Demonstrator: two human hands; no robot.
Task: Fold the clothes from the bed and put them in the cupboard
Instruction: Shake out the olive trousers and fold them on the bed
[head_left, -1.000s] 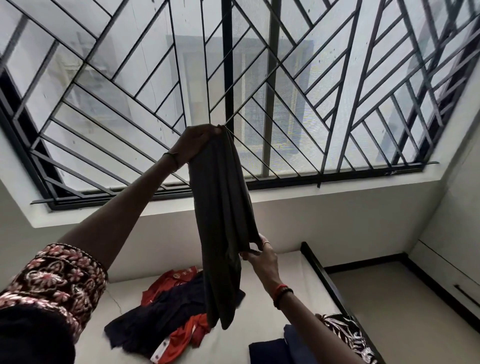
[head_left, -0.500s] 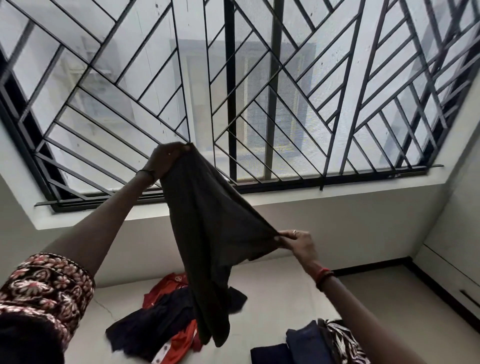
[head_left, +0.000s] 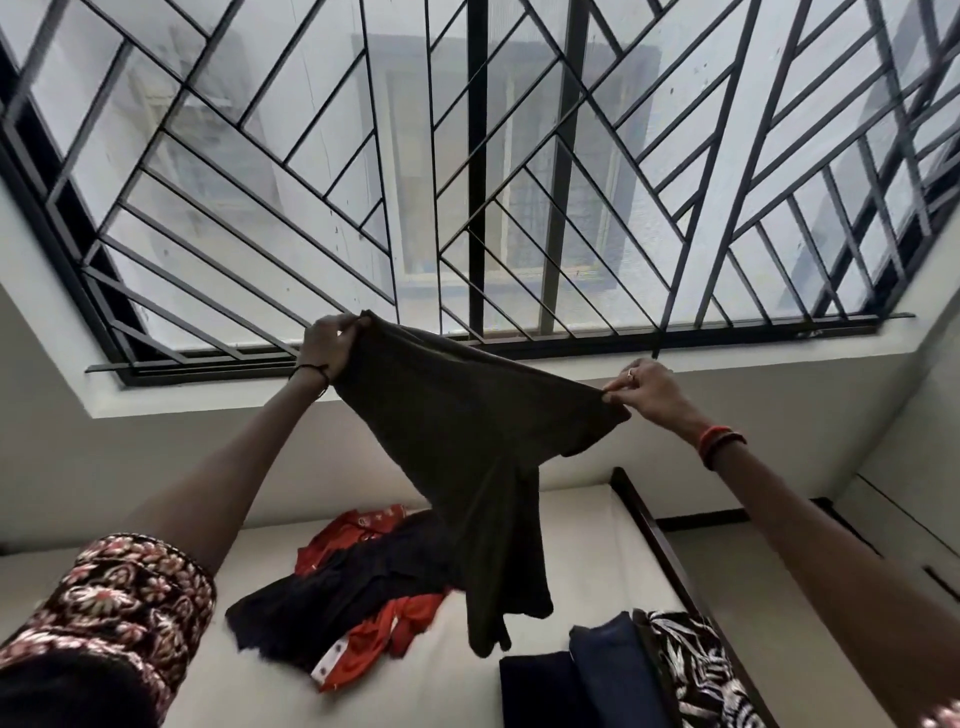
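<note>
Head view.
- Dark olive garment (head_left: 467, 431) held up mid-frame above bed (head_left: 582, 519), stretched between both hands. Lower part hangs toward 6 o'clock.
- Left hand (head_left: 327, 345) at garment's 10 o'clock corner. Fingers (head_left: 349, 323) curled, clamped on top edge.
- Right hand (head_left: 644, 389) at garment's 3 o'clock corner. Fingers (head_left: 615, 387) pinched together on edge.
- On bed: loose heap of red and navy clothes (head_left: 332, 592) at 7 o'clock of garment; folded stack (head_left: 613, 670) at 5 o'clock, near bed edge.
- Window grille (head_left: 478, 156) at 12 o'clock.
</note>
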